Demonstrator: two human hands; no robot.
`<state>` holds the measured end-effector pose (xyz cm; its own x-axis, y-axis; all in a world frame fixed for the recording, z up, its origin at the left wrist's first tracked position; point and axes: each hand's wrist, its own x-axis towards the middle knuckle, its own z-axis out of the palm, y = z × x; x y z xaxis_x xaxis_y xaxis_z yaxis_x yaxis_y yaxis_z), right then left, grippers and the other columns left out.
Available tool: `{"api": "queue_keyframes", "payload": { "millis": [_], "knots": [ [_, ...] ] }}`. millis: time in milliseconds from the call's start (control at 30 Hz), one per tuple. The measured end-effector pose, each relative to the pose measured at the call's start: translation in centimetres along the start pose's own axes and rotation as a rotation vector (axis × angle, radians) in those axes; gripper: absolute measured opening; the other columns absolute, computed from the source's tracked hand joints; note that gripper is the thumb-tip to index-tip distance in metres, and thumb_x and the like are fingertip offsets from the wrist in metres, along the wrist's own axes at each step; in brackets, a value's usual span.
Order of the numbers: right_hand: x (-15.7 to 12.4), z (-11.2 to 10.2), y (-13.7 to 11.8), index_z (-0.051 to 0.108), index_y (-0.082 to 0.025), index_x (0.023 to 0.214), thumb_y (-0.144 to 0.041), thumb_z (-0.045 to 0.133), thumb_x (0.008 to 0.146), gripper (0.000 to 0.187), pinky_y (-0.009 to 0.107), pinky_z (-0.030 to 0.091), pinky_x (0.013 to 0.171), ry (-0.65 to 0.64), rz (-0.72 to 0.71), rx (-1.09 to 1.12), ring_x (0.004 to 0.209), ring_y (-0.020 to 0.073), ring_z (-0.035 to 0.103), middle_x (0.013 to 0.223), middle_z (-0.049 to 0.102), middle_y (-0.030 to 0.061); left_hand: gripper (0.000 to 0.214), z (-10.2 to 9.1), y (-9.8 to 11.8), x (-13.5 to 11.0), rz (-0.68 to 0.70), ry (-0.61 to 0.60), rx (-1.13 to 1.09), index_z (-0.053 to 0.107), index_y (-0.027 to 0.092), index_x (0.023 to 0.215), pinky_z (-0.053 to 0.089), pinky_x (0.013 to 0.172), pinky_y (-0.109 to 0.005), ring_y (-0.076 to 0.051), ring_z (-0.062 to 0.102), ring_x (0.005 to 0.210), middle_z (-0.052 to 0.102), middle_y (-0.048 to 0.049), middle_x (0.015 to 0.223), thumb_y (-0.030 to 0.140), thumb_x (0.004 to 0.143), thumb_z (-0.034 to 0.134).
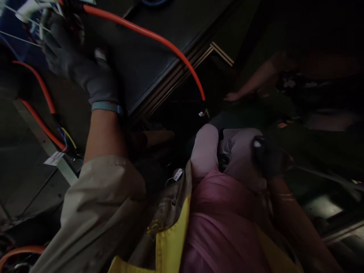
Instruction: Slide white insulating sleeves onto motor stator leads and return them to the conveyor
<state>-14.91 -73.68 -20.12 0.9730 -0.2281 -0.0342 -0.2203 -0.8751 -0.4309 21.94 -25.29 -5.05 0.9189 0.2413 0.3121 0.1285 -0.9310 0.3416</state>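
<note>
My left hand, in a dark grey glove, reaches over the black-topped bench at the upper left. Its thumb stands apart and its fingers stretch toward a bundle of white wires; whether they touch it is unclear. An orange cable runs from beside the bundle, past the bench edge, to a dark end with thin bare wires near my knees. My right hand, in a dark glove, is down by my right thigh. Shadow and blur hide its fingers and anything they hold.
More orange cable hangs at the left, with blue and yellow wires at its end beside a metal bar. The black bench top has a layered edge. Another person's arm reaches in from the right.
</note>
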Motion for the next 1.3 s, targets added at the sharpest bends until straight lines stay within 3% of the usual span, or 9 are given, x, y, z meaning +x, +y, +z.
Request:
{"api": "queue_keyframes", "payload": {
  "millis": [133,267,400,533,667,800,933,1100,1300],
  "knots": [
    [-3.1,1.5,0.8,0.063,-0.011,0.136,-0.053,0.050,0.099,0.058,0.057,0.043,0.114,-0.060,0.049,-0.162,0.129,0.0411,0.059,0.141,0.064,0.0232,0.089,0.0,0.0,-0.8,-0.002,0.122,0.245,0.029,0.011,0.161,0.008,0.136,-0.053,-0.027,0.018,0.164,0.033,-0.0069,0.171,0.062,0.095,0.059],
    [-4.3,3.2,0.7,0.066,-0.014,0.136,-0.057,0.055,0.097,0.059,0.059,0.040,0.113,-0.063,0.099,-0.242,0.132,0.0440,0.054,0.149,0.059,0.0214,0.087,-0.6,0.9,-1.9,0.036,0.114,0.279,0.027,0.002,0.158,0.018,0.131,-0.052,-0.025,0.023,0.161,0.038,-0.0123,0.168,0.052,0.098,0.064],
    [-4.3,3.3,1.5,0.069,-0.014,0.133,-0.054,0.051,0.099,0.055,0.057,0.042,0.111,-0.029,0.107,-0.178,0.128,0.0427,0.058,0.141,0.064,0.0205,0.085,-0.9,2.8,-1.9,-0.058,0.099,0.239,0.027,0.004,0.160,0.011,0.134,-0.045,-0.018,0.021,0.161,0.033,-0.0083,0.171,0.047,0.098,0.067],
    [-3.7,2.8,2.2,0.071,-0.012,0.131,-0.052,0.050,0.099,0.055,0.056,0.047,0.103,-0.040,0.076,-0.169,0.118,0.0427,0.062,0.137,0.066,0.0225,0.091,-1.3,4.0,-1.8,-0.250,-0.028,0.318,0.014,0.012,0.165,0.001,0.135,-0.043,-0.017,0.010,0.163,0.021,-0.0022,0.175,0.049,0.100,0.065],
    [-2.8,3.0,3.2,0.072,-0.011,0.131,-0.051,0.051,0.097,0.057,0.056,0.049,0.102,-0.017,0.054,-0.157,0.120,0.0427,0.061,0.137,0.065,0.0233,0.105,-1.7,3.8,-2.3,-0.143,-0.047,0.182,0.009,0.006,0.164,-0.014,0.131,-0.040,-0.015,0.001,0.162,0.012,-0.0047,0.177,0.055,0.093,0.069],
    [-2.4,3.8,4.2,0.073,-0.010,0.128,-0.050,0.050,0.096,0.057,0.054,0.048,0.106,0.028,0.043,-0.116,0.125,0.0411,0.059,0.136,0.066,0.0236,0.114,-2.0,3.6,-3.0,-0.097,-0.153,0.151,0.003,0.008,0.165,-0.022,0.126,-0.031,-0.010,-0.010,0.159,0.004,-0.0024,0.177,0.037,0.082,0.075],
    [-2.8,4.2,4.5,0.073,-0.008,0.128,-0.049,0.049,0.095,0.057,0.055,0.048,0.107,0.036,0.029,-0.104,0.126,0.0403,0.059,0.135,0.066,0.0243,0.111,-2.0,4.3,-3.3,-0.107,-0.140,0.054,0.002,0.004,0.164,-0.029,0.121,-0.031,-0.004,-0.019,0.156,0.000,-0.0051,0.177,0.030,0.082,0.072],
    [-3.5,4.4,4.1,0.074,-0.008,0.128,-0.046,0.049,0.094,0.057,0.052,0.049,0.108,-0.019,0.035,-0.153,0.128,0.0393,0.059,0.138,0.065,0.0244,0.111,-1.7,4.3,-2.6,-0.167,-0.122,-0.042,0.007,0.006,0.164,-0.032,0.119,-0.027,-0.009,-0.013,0.158,0.002,-0.0046,0.178,0.017,0.075,0.072],
    [-4.1,4.9,3.7,0.075,-0.009,0.125,-0.038,0.048,0.095,0.051,0.053,0.047,0.111,-0.078,0.007,-0.200,0.130,0.0373,0.058,0.140,0.064,0.0231,0.107,-0.5,3.6,-1.6,-0.081,-0.118,-0.031,0.009,0.004,0.164,-0.030,0.118,-0.021,-0.002,-0.015,0.157,0.005,-0.0031,0.178,0.004,0.071,0.063]
  ]
}}
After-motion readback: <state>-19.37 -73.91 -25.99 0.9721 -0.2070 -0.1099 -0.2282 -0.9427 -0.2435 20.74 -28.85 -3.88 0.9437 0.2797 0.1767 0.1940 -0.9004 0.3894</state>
